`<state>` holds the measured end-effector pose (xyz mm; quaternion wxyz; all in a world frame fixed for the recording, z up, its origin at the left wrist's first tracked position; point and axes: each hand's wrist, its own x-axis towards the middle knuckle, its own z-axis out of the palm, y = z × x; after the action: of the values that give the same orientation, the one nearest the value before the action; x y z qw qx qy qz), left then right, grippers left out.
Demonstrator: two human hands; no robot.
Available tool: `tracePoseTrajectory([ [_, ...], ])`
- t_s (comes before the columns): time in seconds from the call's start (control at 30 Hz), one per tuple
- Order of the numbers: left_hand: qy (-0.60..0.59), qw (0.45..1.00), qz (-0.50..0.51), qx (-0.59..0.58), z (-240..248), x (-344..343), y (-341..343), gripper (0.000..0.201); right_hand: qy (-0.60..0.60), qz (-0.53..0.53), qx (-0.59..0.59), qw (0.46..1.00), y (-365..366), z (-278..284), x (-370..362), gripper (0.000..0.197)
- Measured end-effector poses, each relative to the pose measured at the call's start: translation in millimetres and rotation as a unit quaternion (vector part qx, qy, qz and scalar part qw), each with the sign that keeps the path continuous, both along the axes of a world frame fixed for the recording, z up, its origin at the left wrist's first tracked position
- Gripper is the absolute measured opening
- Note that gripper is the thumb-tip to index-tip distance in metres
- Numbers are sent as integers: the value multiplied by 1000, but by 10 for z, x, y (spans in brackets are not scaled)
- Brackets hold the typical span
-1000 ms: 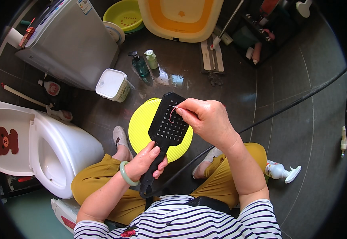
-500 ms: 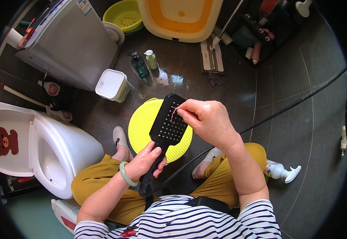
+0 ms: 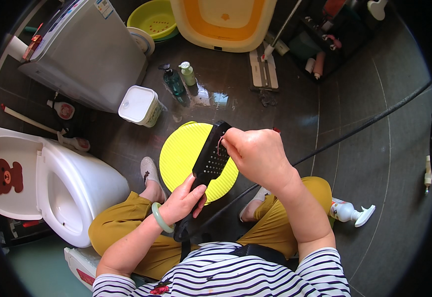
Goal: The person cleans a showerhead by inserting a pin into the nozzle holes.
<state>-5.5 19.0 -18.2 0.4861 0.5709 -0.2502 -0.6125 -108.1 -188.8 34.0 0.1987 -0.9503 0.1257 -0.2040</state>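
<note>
My left hand [image 3: 183, 199], a pale green bangle at its wrist, is closed round the handle of a black shower head [image 3: 206, 167]. The shower head is tilted, and its face with rows of small pale nozzles turns toward the right. Against the upper part of that face, my right hand [image 3: 257, 154] pinches a thin pink, curved strand or wire [image 3: 219, 146]. Its exact kind is too small to tell, and the fingertips partly cover it. Below and behind the shower head is a round, ribbed yellow stool or lid [image 3: 179, 157].
A black hose [image 3: 359, 126] crosses from the right wall toward my lap. At left are a toilet [image 3: 84, 180] and a washing machine [image 3: 84, 59]. Ahead stand a white-lidded bucket [image 3: 139, 105], two pump bottles [image 3: 173, 81], and a flat mop [image 3: 264, 72]. A spray bottle [image 3: 345, 211] lies right.
The shower head has turned more edge-on, its face swinging to the right. My right hand has shifted slightly right and down, still pinching the pink strand. My left hand keeps its grip.
</note>
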Motion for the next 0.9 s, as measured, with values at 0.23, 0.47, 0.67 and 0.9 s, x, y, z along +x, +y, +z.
tracePoseTrajectory([
  [0.23,-93,993,66,-4,-48,-21,-20,35,48,-23,292,955,-112,-63,82,14],
  [0.47,-104,992,68,40,-22,-42,-21,41,16,-8,21,1000,18,-61,107,18],
  [0.67,-75,996,48,24,27,-45,-68,39,134,27,560,817,-473,-93,96,21],
  [0.9,-18,992,120,39,-24,9,-79,36,-12,11,143,990,-33,-226,258,16],
])
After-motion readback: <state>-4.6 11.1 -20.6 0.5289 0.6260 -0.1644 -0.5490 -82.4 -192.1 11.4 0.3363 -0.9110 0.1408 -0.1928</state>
